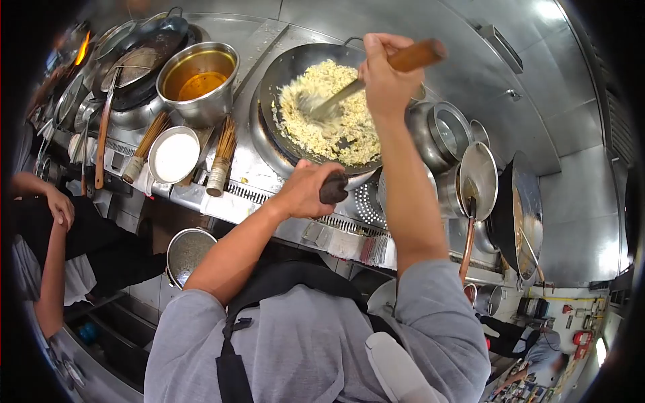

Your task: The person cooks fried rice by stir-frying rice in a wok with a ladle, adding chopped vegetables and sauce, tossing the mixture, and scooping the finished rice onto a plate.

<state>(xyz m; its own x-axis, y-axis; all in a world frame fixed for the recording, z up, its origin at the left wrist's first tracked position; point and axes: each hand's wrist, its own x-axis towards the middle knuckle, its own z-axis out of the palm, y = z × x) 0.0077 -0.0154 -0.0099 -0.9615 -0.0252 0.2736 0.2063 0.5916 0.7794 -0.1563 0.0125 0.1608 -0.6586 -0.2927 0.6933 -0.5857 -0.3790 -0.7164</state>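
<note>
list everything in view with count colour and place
Wok: 1, dark, centre
Food: 1 batch, pale yellow, inside wok
Stirring tool: 1, brown-handled, over wok
Pot: 1, silver, left of wok
Liquid: 1, amber, inside pot
White-filled bowl: 1, silver, before pot
Brushes: 2, tan, flanking bowl
Long-handled tools: several, brown-handled, left and right
Pans: several, dark, upper left
Other pots: several, silver, right
Tilted wok: 1, dark, far right
Other people: 2, grey-and-black clothes, left and lower right
Left hand: 1, bare, holding dark object beside wok
Right hand: 1, bare, on stirring tool

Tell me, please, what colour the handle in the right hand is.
The handle in the right hand is orange-brown, shown best in the head view.
</note>
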